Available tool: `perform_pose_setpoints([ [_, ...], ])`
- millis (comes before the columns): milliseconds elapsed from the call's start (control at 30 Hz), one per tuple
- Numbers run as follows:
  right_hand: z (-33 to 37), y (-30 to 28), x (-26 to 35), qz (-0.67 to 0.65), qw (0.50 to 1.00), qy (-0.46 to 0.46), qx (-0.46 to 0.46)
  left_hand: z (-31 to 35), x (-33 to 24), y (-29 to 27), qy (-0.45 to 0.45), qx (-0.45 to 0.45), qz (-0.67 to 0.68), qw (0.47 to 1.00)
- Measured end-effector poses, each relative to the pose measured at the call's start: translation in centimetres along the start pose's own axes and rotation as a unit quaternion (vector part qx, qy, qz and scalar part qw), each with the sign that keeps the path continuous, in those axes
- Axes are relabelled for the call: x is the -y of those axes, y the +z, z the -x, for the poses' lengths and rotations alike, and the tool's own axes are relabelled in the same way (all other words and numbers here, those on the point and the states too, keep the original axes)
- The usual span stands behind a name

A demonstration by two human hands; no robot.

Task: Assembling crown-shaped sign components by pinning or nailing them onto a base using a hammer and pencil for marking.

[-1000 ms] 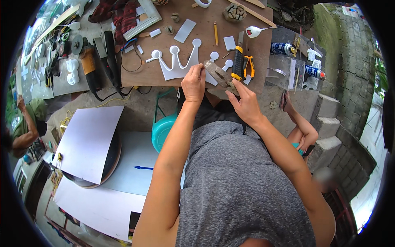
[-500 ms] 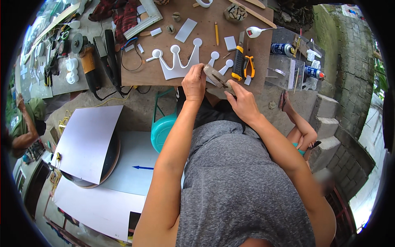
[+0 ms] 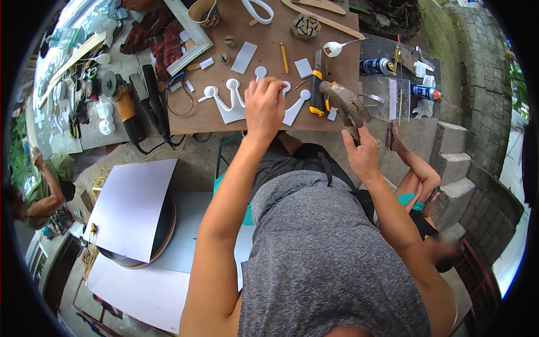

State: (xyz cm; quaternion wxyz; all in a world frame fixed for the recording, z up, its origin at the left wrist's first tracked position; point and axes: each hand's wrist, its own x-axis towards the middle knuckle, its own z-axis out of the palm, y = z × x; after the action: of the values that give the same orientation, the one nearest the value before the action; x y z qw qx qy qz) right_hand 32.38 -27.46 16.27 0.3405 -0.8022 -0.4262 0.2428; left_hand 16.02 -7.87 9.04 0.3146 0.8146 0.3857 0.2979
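Note:
My left hand [image 3: 264,106] presses flat on the right part of a white crown-shaped cutout [image 3: 227,106] lying on the brown wooden table [image 3: 264,33]. My right hand [image 3: 362,154] is off the table's near right corner, gripping the handle of a brown, rough hammer-like tool [image 3: 345,101] whose head is raised over the table edge. A yellow and black utility knife [image 3: 317,90] lies just right of the crown, between my two hands. Small white offcuts are scattered around the crown.
A pencil [image 3: 284,56], a spoon [image 3: 337,49] and spray cans [image 3: 376,66] lie at the table's far right. An angle grinder [image 3: 129,109] sits left. White sheets [image 3: 132,208] cover the ground. One person [image 3: 45,191] crouches far left, another [image 3: 415,185] sits by stone steps [image 3: 455,168].
My right hand has pulled back to the right, away from the crown, and lifted the brown tool. My left hand stays on the crown, shifted slightly forward.

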Motion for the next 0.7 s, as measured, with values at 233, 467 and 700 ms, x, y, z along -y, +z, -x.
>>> perform_pose_setpoints([
  [233,1.2,-0.4,0.3,-0.009,0.999,0.031,-0.021,-4.8,0.7,5.4,0.072,0.243,-0.231,0.939],
  [467,2.4,-0.7,0.1,-0.013,0.996,0.086,0.004,-4.4,0.5,7.6,0.056,0.267,-0.268,0.924],
  [700,2.4,-0.1,-0.4,-0.014,0.997,0.077,0.026,-4.2,1.0,6.4,0.084,0.232,-0.252,0.936],
])
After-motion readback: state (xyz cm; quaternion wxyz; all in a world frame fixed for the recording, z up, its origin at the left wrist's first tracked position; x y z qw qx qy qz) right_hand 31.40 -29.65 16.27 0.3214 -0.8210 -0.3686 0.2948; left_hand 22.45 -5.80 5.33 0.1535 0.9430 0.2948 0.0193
